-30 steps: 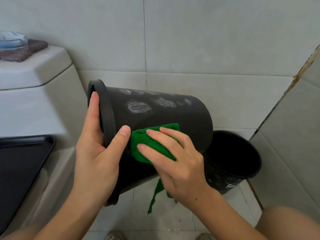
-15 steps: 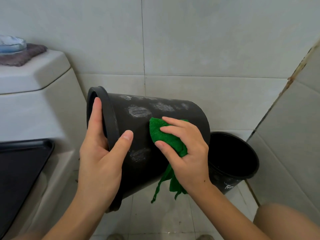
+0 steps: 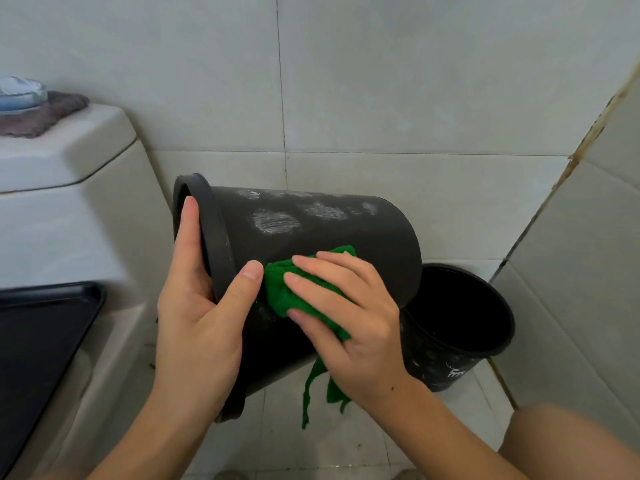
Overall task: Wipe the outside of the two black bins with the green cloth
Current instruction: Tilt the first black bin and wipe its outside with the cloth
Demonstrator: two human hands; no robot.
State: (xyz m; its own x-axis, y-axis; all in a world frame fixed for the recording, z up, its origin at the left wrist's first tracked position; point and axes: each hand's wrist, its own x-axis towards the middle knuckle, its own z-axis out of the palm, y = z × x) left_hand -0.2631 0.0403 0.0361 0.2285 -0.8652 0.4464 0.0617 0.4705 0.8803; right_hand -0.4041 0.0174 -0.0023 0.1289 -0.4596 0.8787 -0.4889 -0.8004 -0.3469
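I hold one black bin (image 3: 329, 233) on its side in the air, its mouth facing left and whitish smears along its upper wall. My left hand (image 3: 197, 323) grips its rim, fingers inside and thumb on the outer wall. My right hand (image 3: 360, 327) holds the green cloth (image 3: 280, 292) pressed against the bin's side, right beside my left thumb. A tail of the cloth hangs down below my palm. The second black bin (image 3: 450, 372) stands upright on the floor in the corner behind, with pale marks on its wall.
A white toilet tank (image 3: 69, 216) stands at the left, with a grey-brown cloth (image 3: 52, 114) and a pale blue object (image 3: 20, 93) on its lid. A black toilet lid (image 3: 38, 334) lies lower left. Tiled walls close the corner. My knee (image 3: 571, 441) is at lower right.
My right hand has slid the green cloth leftward and slightly down along the bin wall, back to my left thumb. The grey smear below the thumb is now covered.
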